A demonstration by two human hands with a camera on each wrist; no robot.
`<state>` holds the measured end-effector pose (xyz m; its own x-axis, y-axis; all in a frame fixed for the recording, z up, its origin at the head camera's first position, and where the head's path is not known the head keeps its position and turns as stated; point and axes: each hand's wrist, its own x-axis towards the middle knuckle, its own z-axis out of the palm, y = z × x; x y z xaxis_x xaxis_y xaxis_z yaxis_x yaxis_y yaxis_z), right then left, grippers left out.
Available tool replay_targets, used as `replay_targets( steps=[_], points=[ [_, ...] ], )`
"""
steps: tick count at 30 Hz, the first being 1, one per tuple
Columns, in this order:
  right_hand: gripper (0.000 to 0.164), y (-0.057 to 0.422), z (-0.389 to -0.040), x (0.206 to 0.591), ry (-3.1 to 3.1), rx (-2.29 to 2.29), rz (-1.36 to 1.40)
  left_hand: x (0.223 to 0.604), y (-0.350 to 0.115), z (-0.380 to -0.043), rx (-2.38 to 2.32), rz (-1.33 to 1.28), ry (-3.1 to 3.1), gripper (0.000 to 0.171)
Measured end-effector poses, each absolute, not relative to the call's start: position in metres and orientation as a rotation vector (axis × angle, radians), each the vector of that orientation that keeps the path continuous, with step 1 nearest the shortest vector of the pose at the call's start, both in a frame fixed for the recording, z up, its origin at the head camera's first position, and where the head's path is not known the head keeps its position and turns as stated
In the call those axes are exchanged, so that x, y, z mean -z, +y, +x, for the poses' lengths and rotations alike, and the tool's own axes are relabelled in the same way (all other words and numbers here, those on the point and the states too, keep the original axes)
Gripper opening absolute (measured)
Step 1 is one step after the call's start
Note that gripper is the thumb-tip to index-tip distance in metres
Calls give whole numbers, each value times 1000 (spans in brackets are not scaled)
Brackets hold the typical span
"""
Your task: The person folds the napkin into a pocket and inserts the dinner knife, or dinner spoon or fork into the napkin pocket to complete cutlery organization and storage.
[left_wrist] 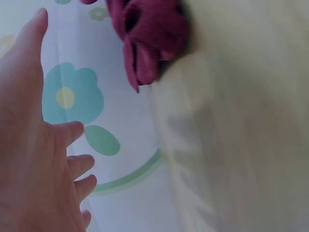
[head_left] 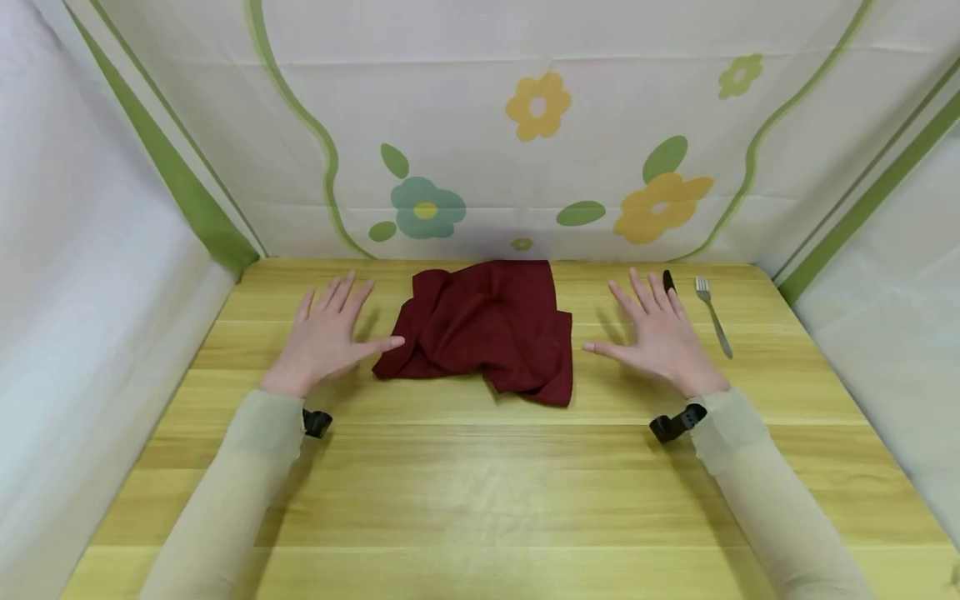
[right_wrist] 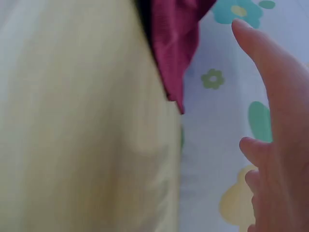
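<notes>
Sheet at left [head_left: 97, 275]: hung white.
Tabletop [head_left: 480, 500]: faced in wood grain.
Left hand [head_left: 321, 342]: fingers held spread.
Dark red cloth [head_left: 487, 325]: rumpled, laid at tabletop's back edge.
Backdrop [head_left: 480, 133]: flower-printed, hung behind.
Right hand [head_left: 658, 340]: fingers held spread, beside cloth.
Knife [head_left: 668, 281]: partly hidden by right fingers.
Fork [head_left: 714, 315]: laid beside knife.

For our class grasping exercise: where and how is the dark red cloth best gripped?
Probably pinch the dark red cloth by its two near corners, the left hand coming from the left, the right hand from the right. It lies crumpled between the hands, with those corners jutting out from its bunched middle.
</notes>
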<state>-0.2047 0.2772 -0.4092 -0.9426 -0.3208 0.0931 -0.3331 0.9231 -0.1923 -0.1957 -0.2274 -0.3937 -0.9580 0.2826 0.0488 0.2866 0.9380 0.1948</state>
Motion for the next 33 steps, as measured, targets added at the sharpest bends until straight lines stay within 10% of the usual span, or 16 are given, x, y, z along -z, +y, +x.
replay_targets(
  steps=[33],
  points=[
    [50,231,-266,443,-2862,-1266,463,429,-167,-301,1080,-435,-2911,38]
  ],
)
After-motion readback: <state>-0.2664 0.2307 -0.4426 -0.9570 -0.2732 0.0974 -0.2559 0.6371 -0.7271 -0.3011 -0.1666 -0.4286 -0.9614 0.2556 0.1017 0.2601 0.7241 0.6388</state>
